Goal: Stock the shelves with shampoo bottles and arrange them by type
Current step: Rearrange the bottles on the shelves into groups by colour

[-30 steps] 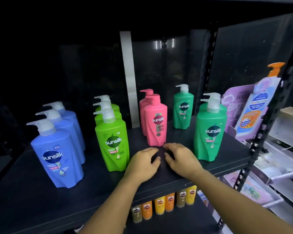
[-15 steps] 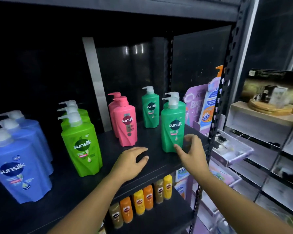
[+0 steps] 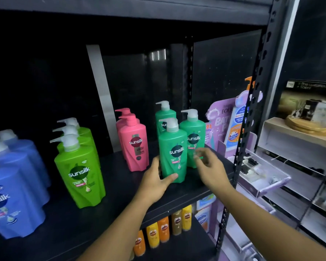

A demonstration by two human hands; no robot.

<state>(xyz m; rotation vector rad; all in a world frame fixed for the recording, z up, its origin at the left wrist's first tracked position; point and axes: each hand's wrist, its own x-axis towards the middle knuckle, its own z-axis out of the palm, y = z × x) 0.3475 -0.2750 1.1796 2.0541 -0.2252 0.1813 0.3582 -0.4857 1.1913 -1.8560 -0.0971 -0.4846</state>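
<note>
Head view: the dark shelf (image 3: 119,178) carries four colour groups of pump bottles in rows running near to far. From the left there are three blue bottles (image 3: 9,200), three lime bottles (image 3: 79,172), two pink bottles (image 3: 133,146) and three teal bottles (image 3: 193,140). The front teal bottle (image 3: 172,151) stands upright near the shelf's front edge, just in front of the other two. The left hand (image 3: 154,183) grasps it low down, with the thumb across its front and the fingers round its left side. The right hand (image 3: 211,170) is blurred, its fingers loosely spread and holding nothing, just right of that bottle; whether it touches the bottle cannot be told. On the lower shelf stand five small bottles (image 3: 163,229) in orange, yellow and brown.
</note>
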